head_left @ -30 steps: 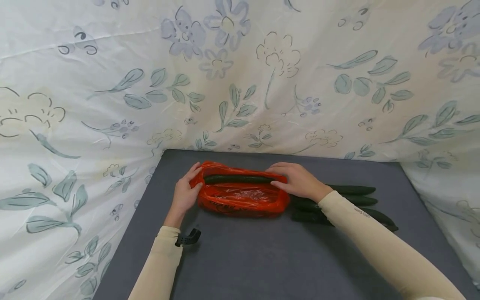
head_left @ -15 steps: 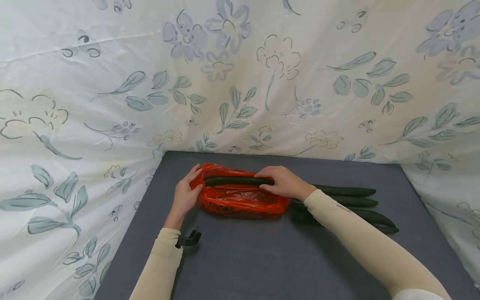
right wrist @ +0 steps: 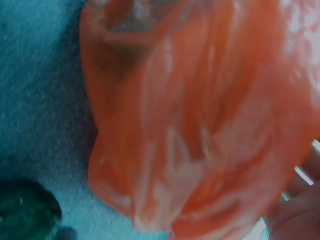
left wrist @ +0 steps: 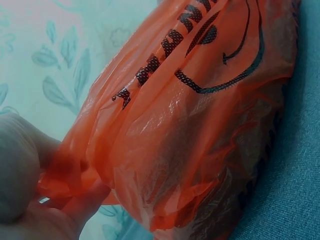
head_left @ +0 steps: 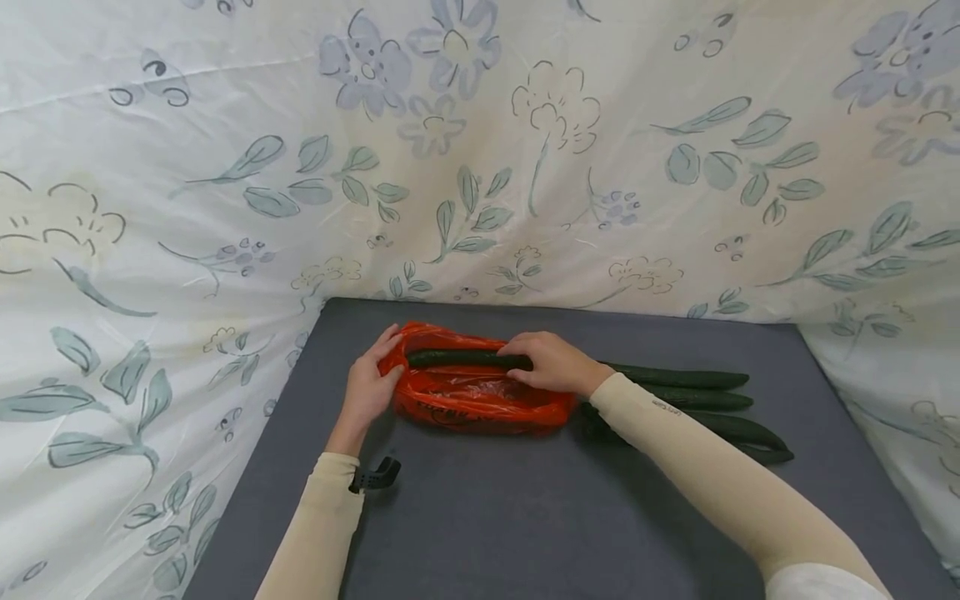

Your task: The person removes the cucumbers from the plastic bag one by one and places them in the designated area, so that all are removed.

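A red plastic bag (head_left: 480, 408) with black print lies on its side, its mouth spread open. In that mouth lies a dark green cucumber (head_left: 450, 358), lengthwise from left to right. My left hand (head_left: 367, 387) pinches the bag's left edge; the left wrist view shows the red film (left wrist: 165, 130) between thumb and fingers. With my right hand (head_left: 551, 362) I grip the cucumber's right part, thumb on the near side and fingers on the far side. The palm hides that end. In the right wrist view the bag (right wrist: 200, 125) covers most of the hand.
Several more cucumbers (head_left: 697, 400) lie side by side on the dark grey table (head_left: 480, 517), to the right of the bag and partly under my right forearm. A floral cloth (head_left: 465, 167) hangs behind the table and along its sides.
My right hand has moved left from the bag's right rim onto the cucumber and a little farther along it. The left hand keeps its place at the bag's left edge.
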Demonstrator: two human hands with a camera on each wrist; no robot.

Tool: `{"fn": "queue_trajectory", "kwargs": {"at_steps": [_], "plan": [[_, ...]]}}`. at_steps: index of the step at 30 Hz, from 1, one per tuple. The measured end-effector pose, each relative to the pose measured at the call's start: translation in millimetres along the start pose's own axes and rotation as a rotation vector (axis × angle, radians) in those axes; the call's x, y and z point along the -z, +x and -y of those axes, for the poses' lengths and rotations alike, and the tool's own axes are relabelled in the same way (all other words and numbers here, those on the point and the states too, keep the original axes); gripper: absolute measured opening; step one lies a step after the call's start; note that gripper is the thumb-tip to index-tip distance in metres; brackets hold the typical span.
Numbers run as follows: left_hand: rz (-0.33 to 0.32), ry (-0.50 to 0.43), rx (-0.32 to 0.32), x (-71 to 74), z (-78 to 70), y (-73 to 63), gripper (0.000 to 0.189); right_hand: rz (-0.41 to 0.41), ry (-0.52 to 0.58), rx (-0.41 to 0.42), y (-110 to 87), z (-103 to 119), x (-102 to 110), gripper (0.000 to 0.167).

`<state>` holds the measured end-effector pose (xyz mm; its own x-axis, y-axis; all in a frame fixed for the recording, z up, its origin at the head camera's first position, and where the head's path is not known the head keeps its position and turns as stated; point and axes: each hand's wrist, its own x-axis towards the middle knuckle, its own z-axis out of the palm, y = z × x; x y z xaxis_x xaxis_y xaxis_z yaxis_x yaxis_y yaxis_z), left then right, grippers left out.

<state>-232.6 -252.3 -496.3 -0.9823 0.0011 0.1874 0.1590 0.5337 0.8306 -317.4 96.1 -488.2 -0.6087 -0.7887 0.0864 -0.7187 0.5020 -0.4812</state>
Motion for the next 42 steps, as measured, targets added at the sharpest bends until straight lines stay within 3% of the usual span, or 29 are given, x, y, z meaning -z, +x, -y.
{"fn": "queue_trajectory", "kwargs": {"at_steps": [22,33,42], "plan": [[0.004,0.010,0.029,-2.1,0.1,0.8,0.059,-0.013,-0.084,-0.069,17.4,-3.1,-15.9,0.043],[0.009,0.007,0.034,-3.5,1.2,0.5,0.059,-0.028,-0.066,-0.111,28.6,-10.5,-21.2,0.044],[0.005,0.014,0.031,-5.2,1.6,1.4,0.058,-0.021,-0.158,-0.186,33.6,-13.4,-30.7,0.048]]}}
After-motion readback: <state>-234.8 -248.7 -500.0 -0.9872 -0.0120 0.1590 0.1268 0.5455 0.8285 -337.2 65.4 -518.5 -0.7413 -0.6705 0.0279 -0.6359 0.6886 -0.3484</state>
